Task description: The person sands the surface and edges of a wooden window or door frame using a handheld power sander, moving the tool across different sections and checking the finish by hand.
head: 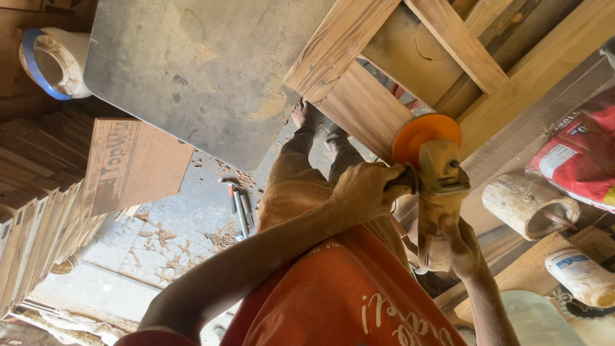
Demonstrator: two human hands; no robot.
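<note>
Angle grinder (435, 192) clenched in left hand (362, 189) and right hand (462, 247), disc against wooden frame (365, 102), log (526, 204) beside.

flat brown printed cardboard box (131, 163) on floor at left, red-and-white sack (580, 157) at right edge, white labelled tub (582, 277) lower right

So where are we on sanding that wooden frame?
In hand: both hands hold the yellow angle grinder with orange disc, left hand on its side handle, right hand on the body, disc at the slatted wooden frame. Sawdust lies on the grey board. How much is done or left cannot be told.
</note>
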